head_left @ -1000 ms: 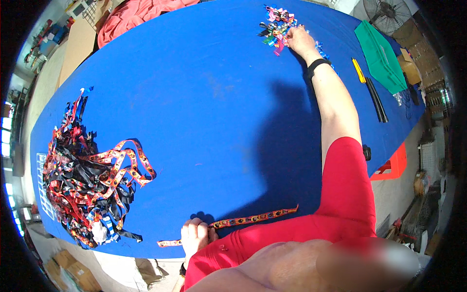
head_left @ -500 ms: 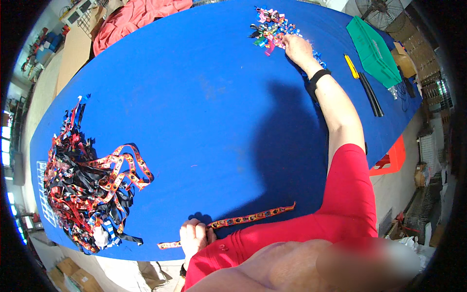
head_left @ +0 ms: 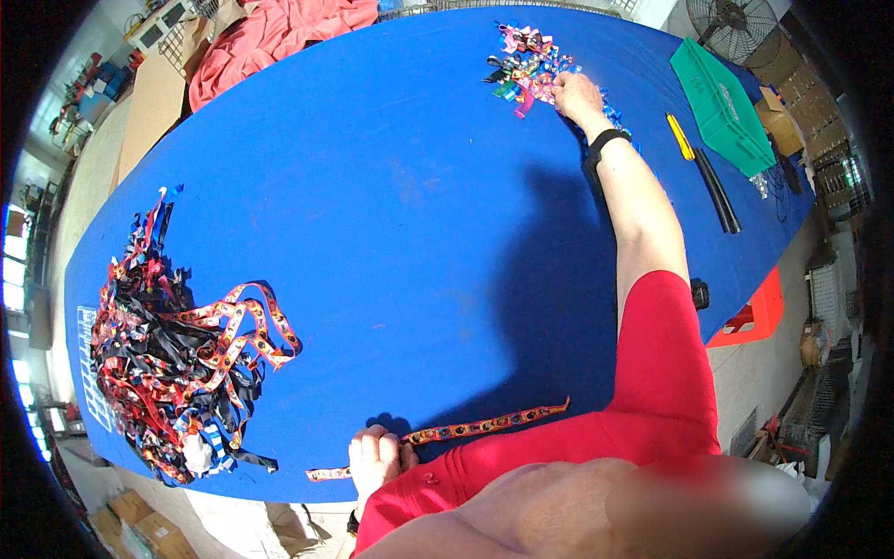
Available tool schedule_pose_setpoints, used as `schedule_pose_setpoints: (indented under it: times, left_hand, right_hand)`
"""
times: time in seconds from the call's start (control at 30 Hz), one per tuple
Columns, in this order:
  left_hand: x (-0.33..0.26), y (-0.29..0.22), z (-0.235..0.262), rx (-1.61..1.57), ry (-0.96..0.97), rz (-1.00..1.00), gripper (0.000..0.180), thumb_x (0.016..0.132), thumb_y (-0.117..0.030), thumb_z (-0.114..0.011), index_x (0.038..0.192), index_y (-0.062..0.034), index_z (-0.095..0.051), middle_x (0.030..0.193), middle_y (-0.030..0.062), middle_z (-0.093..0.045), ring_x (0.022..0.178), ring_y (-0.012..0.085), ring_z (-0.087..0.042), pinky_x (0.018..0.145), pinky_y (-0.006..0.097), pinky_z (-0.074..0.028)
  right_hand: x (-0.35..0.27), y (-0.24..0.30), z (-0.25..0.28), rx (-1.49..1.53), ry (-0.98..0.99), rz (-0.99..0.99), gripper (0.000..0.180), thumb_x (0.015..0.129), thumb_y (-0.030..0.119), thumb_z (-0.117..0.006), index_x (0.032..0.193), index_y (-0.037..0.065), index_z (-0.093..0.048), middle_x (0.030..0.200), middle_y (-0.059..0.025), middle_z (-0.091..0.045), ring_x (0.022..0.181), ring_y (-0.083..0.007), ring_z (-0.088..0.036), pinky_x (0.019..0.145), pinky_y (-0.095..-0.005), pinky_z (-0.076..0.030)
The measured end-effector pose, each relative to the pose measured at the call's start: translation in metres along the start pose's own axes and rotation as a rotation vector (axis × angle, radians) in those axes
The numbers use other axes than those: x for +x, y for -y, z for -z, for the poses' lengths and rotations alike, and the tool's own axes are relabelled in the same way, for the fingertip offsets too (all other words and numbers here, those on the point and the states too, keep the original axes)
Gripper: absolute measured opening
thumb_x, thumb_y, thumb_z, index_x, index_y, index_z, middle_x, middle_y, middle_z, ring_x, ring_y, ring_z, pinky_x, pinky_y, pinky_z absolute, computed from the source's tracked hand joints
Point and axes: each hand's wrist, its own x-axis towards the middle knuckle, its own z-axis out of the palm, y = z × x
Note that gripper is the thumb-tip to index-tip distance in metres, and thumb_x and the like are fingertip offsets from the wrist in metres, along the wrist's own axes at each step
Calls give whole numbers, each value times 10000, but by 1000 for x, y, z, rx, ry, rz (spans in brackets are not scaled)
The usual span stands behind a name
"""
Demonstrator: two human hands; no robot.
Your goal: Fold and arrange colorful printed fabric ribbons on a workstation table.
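Note:
Near the table's front edge, my left hand (head_left: 376, 456) is closed, its fingers curled over a patterned orange-and-black ribbon (head_left: 480, 426). The strip lies nearly flat, sticking out on both sides of the hand, the longer part to the right. My right hand (head_left: 579, 97) reaches to the far side of the table. Its fingers are drawn together at the right side of a heap of short, many-coloured ribbon pieces (head_left: 523, 67). What lies between those fingertips is hidden.
A large tangle of red, black and patterned ribbons (head_left: 158, 354) covers the left of the blue table (head_left: 391, 214), beside a white grid rack (head_left: 91, 373). At far right are a yellow cutter (head_left: 679, 136), a black rod (head_left: 717, 191) and a green crate (head_left: 722, 107).
The whole view has shifted slightly. Both hands keep nearly the same places, the left on the patterned ribbon and the right at the heap of ribbon pieces.

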Motion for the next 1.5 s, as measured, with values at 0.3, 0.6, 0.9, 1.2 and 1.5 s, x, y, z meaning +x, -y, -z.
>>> schedule_pose_setpoints:
  times: [0.3,0.6,0.9,1.2,1.5]
  left_hand:
    - [3,-2,2,5,24,12,326,673,-138,-774,932,-61,-591,1041,144,-575,965,357,-569,830,473,-482]
    - [3,-5,3,8,34,41,320,670,-127,-767,936,-53,-605,1057,154,-578,969,357,-567,829,472,-490]
    - [10,-8,11,-14,58,55,321,673,-126,-773,939,-56,-609,1050,145,-583,974,355,-556,835,470,-479]
    - [10,-8,9,-31,44,52,322,665,-109,-773,933,-57,-604,1048,144,-580,960,350,-558,822,460,-480]
    - [13,-9,10,-15,33,24,317,671,-90,-770,931,-62,-591,1049,141,-577,967,349,-564,831,459,-484]
  right_hand:
    - [5,2,6,-167,-70,106,249,884,169,-589,1083,30,-645,1059,-239,-676,1026,-390,-661,883,-507,-521]
    - [7,4,4,-195,31,21,253,912,141,-542,1105,3,-629,1099,-234,-680,1055,-382,-667,894,-493,-537]
    - [-10,7,12,-122,-128,133,229,913,188,-533,1039,31,-641,1039,-203,-685,985,-374,-671,855,-509,-531]
    - [-24,14,11,-196,-55,254,323,881,137,-518,1118,163,-736,1119,-119,-701,1093,-322,-645,919,-487,-503]
    - [-45,18,29,-53,88,338,437,852,35,-502,1242,154,-660,1294,-141,-631,1174,-327,-613,988,-445,-494]
